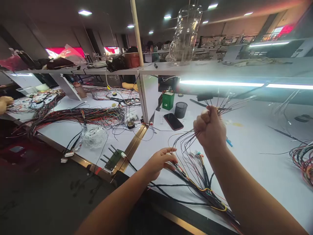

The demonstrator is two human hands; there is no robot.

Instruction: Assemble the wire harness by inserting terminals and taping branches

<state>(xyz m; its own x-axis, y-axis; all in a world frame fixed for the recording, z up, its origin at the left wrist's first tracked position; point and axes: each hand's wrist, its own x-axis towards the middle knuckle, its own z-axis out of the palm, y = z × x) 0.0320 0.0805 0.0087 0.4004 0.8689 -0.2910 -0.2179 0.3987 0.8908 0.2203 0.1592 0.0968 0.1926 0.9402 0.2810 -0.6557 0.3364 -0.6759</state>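
Note:
My right hand (211, 127) is raised over the table, closed in a fist round a bunch of thin wires (187, 138). Their loose ends (236, 103) fan out past the fist to the upper right. Lower and to the left, my left hand (160, 161) has its fingers loosely bent and apart. Its fingertips are beside the hanging wires; whether they touch one is unclear. Below both hands, a black-wrapped wire harness (207, 192) with yellow and red strands runs along the table's front edge. Small white and blue connectors (197, 155) lie among its branches.
A black phone (173, 121), a mesh cup (181, 110) and a green box (168, 100) stand behind my hands. A pegged green fixture (113, 159) sits at left, near a large wire bundle (83, 117). Coiled wires (303, 161) lie at right. A shelf (207, 68) crosses above.

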